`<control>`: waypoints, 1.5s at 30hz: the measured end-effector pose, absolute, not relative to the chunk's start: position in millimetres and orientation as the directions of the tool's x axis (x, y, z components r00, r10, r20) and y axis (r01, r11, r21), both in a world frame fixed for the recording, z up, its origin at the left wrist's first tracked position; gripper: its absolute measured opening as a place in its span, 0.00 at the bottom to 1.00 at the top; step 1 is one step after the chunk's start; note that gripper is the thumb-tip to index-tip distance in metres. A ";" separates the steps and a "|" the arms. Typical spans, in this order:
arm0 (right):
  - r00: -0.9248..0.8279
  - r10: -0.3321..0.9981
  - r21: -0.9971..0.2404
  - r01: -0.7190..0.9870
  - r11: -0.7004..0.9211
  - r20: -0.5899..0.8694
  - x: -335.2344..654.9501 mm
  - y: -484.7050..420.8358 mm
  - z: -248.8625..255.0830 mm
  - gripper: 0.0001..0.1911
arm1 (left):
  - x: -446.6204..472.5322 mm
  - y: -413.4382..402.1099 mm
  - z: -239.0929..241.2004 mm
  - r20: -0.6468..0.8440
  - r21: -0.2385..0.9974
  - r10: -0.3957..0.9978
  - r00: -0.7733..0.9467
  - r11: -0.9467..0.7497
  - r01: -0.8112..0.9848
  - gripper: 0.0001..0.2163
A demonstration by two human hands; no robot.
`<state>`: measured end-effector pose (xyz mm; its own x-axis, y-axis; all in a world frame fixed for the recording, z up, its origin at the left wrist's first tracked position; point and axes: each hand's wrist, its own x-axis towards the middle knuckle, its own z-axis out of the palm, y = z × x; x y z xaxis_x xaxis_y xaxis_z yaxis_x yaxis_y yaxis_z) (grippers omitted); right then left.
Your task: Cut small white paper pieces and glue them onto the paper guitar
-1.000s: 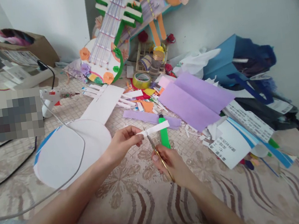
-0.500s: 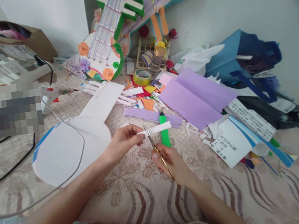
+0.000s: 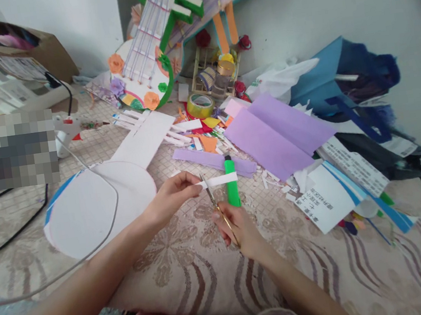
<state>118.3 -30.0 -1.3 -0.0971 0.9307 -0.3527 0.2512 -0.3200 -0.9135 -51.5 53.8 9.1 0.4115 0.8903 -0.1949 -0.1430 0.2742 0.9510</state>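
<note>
Between thumb and fingers, my left hand (image 3: 174, 196) pinches the left end of a narrow white paper strip (image 3: 221, 180). The strip points right, its free end over a green utility knife (image 3: 232, 185) lying on the table. Gold-handled scissors (image 3: 224, 216) are in my right hand (image 3: 239, 231), fingers through the handles. Their blades cross the strip close to my left fingertips. To the left lies a white guitar-shaped board (image 3: 97, 208), its round body crossed by a grey cable (image 3: 117, 200) and its neck reaching away from me.
A glue gun (image 3: 69, 132) stands at the left beside black cords. Decorated paper guitars (image 3: 146, 57) lean on the wall. Yellow tape (image 3: 200, 105), paper scraps and a folded purple sheet (image 3: 269, 134) lie beyond my hands. A blue bag (image 3: 319, 73) and printed cards (image 3: 324, 199) are at the right.
Both hands have shifted very slightly left, with the strip and scissors. The scissor blades still cross the strip near my left fingers. The view has tilted a little.
</note>
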 end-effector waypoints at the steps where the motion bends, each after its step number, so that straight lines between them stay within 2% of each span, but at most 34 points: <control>1: -0.102 0.931 -0.916 0.244 -0.318 -0.350 118.1 -30.4 -1.8 0.21 | -51.4 54.0 7.5 -0.193 0.941 0.887 0.419 0.288 -0.177 0.07; 5: -0.119 0.931 -0.922 0.233 -0.311 -0.344 117.9 -31.7 -2.6 0.21 | -49.9 53.8 3.1 -0.266 0.835 0.823 0.501 0.457 -0.307 0.10; 8: -0.118 0.927 -0.915 0.246 -0.319 -0.355 117.4 -31.5 -2.6 0.21 | -49.0 53.5 2.6 -0.296 0.796 0.802 0.518 0.507 -0.330 0.12; 18: -0.096 0.918 -0.904 0.241 -0.353 -0.384 114.7 -30.4 -3.0 0.21 | -50.1 56.3 0.1 -0.301 0.794 0.800 0.519 0.512 -0.329 0.12; 25: -0.183 0.908 -0.919 0.197 -0.342 -0.378 121.2 -29.4 -16.6 0.21 | -52.1 57.0 4.3 -0.293 0.794 0.813 0.503 0.500 -0.345 0.12; 30: -0.234 0.909 -0.937 0.150 -0.316 -0.344 120.0 -29.1 -21.1 0.23 | -54.6 62.1 9.4 -0.294 0.782 0.873 0.388 0.453 -0.428 0.10; 33: -0.158 0.944 -0.957 0.058 -0.284 -0.290 118.5 -27.2 -15.0 0.24 | -56.4 65.1 11.3 -0.305 0.771 0.901 0.309 0.424 -0.476 0.09; 37: -0.037 0.972 -0.972 -0.006 -0.234 -0.234 120.8 -24.8 -6.4 0.23 | -57.4 65.6 9.6 -0.312 0.802 0.907 0.284 0.412 -0.433 0.11; 41: 0.047 0.979 -0.976 0.086 -0.199 -0.196 125.4 -24.0 -5.7 0.20 | -58.6 66.1 3.9 -0.283 0.878 0.923 0.260 0.358 -0.317 0.12; 45: 0.118 0.984 -0.903 0.395 -0.170 -0.133 131.6 -20.3 -9.7 0.15 | -61.1 68.2 2.6 -0.187 0.960 0.957 0.222 0.225 -0.164 0.11</control>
